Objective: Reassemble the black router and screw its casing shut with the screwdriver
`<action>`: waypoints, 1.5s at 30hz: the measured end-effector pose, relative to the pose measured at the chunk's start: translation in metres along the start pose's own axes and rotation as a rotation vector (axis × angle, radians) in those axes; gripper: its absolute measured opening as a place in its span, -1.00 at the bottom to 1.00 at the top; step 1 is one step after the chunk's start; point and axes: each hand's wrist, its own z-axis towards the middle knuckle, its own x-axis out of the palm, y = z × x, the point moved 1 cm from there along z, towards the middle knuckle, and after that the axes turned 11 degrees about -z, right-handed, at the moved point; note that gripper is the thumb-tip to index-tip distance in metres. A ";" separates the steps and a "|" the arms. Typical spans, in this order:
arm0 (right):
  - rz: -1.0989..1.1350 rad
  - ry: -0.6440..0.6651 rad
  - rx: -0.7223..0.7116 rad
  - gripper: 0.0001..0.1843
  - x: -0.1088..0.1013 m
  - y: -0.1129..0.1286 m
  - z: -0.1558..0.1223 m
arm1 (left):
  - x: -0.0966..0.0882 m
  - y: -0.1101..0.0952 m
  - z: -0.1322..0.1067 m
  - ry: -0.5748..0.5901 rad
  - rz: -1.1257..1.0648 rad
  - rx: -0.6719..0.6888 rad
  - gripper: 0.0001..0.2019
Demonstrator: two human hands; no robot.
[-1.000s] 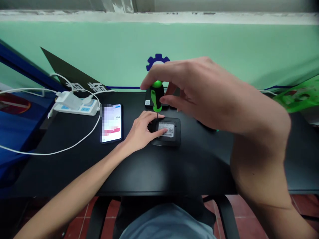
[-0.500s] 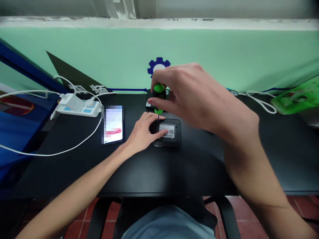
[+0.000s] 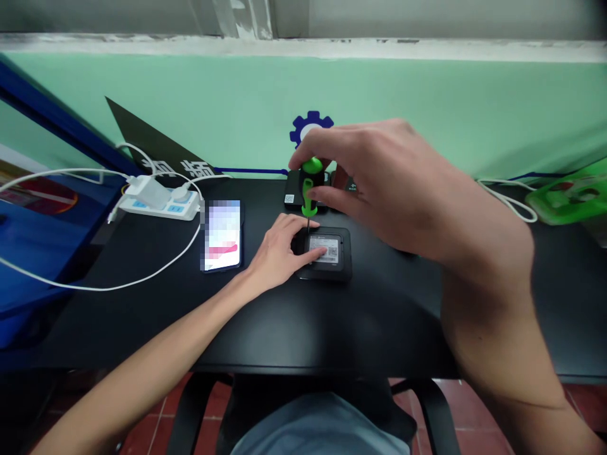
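A flat black electronic device (image 3: 345,256) with a white printed label lies on the black desk. My left hand (image 3: 284,246) grips its left side, thumb across the label and fingers along the far edge. Above it, my right hand (image 3: 379,183) holds a green and black screwdriver (image 3: 310,189) nearly upright between thumb and fingers. The thin shaft points down at the device's upper left part, and my left hand partly hides that spot, so I cannot tell exactly what the tip touches.
A phone (image 3: 224,235) with a lit screen lies left of my left hand. Behind it sits a white power strip (image 3: 164,203) with plugs and looping cables. Black boxes (image 3: 293,189) stand near the wall, partly hidden. A green plastic holder (image 3: 564,199) is at the far right.
The view has shifted slightly, so everything sits a little further right. My right hand's fingers have opened somewhat around the screwdriver handle, showing more of it. My left hand keeps its hold.
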 end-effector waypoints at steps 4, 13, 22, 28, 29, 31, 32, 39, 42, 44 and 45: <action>-0.047 -0.032 0.066 -0.89 0.007 0.005 0.004 | 0.000 0.000 0.001 -0.021 -0.040 0.028 -0.61; -0.019 -0.070 0.091 -0.84 0.010 0.007 0.007 | -0.001 0.002 0.001 -0.011 -0.025 0.024 -0.63; 0.070 0.038 -0.043 -0.63 -0.003 0.000 -0.003 | -0.002 0.002 0.000 -0.009 0.000 0.034 -0.62; 0.062 0.050 -0.050 -0.64 -0.005 -0.001 -0.003 | -0.002 0.001 0.001 -0.013 -0.001 0.044 -0.63; 0.064 0.044 -0.047 -0.66 -0.004 0.000 -0.001 | -0.002 0.001 0.001 -0.014 -0.002 0.045 -0.63; 0.075 0.023 -0.051 -0.72 -0.001 0.001 0.003 | -0.001 0.002 0.001 -0.020 -0.008 0.052 -0.63; 0.081 0.007 -0.055 -0.75 0.000 0.001 0.005 | -0.001 0.002 0.001 -0.025 -0.009 0.056 -0.63; -0.020 0.018 0.001 -0.87 0.007 0.001 0.007 | -0.001 0.003 0.001 -0.016 -0.023 0.066 -0.65; -0.053 0.024 0.023 -0.86 0.009 0.002 0.009 | -0.001 0.002 0.002 -0.008 -0.021 0.055 -0.64; -0.057 0.008 0.016 -0.87 0.011 0.002 0.010 | -0.001 0.002 0.002 -0.003 -0.011 0.043 -0.63; -0.055 -0.002 0.009 -0.86 0.011 0.002 0.011 | -0.001 0.002 0.002 -0.003 -0.005 0.039 -0.62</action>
